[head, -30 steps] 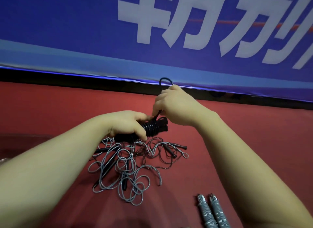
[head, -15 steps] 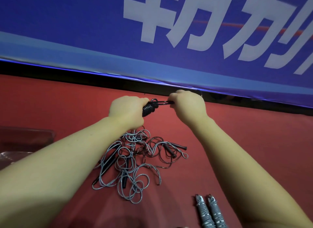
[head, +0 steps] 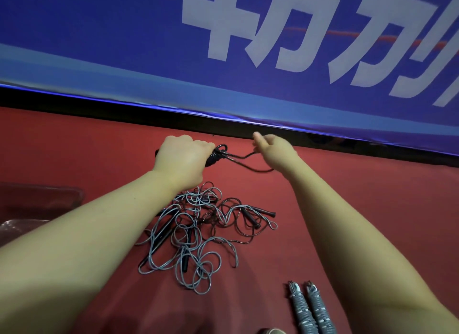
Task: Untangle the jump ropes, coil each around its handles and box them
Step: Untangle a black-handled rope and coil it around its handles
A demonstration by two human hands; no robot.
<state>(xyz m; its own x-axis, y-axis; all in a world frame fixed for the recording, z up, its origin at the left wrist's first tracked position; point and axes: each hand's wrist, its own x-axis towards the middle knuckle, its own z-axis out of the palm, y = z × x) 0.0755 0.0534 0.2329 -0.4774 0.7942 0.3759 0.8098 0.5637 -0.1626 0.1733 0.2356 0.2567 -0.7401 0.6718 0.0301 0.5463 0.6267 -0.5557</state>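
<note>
My left hand (head: 183,157) grips a black jump rope bundle (head: 215,157), its cord wound round the handles. A loose end of black cord (head: 244,161) runs from the bundle to my right hand (head: 274,151), which pinches it and holds it out to the right. Both hands are raised above the red surface, near its far edge. Below them lies a tangled heap of grey and black jump ropes (head: 198,230) with black handles (head: 258,213) sticking out.
A grey rope coiled round its two handles (head: 308,309) lies at the lower right. A clear plastic container (head: 37,204) stands at the left edge. A blue banner (head: 223,48) with white characters rises behind the red surface (head: 335,197).
Both hands rose and moved away from me with the black bundle. My right hand then pulled apart to the right, drawing a length of black cord out from the bundle.
</note>
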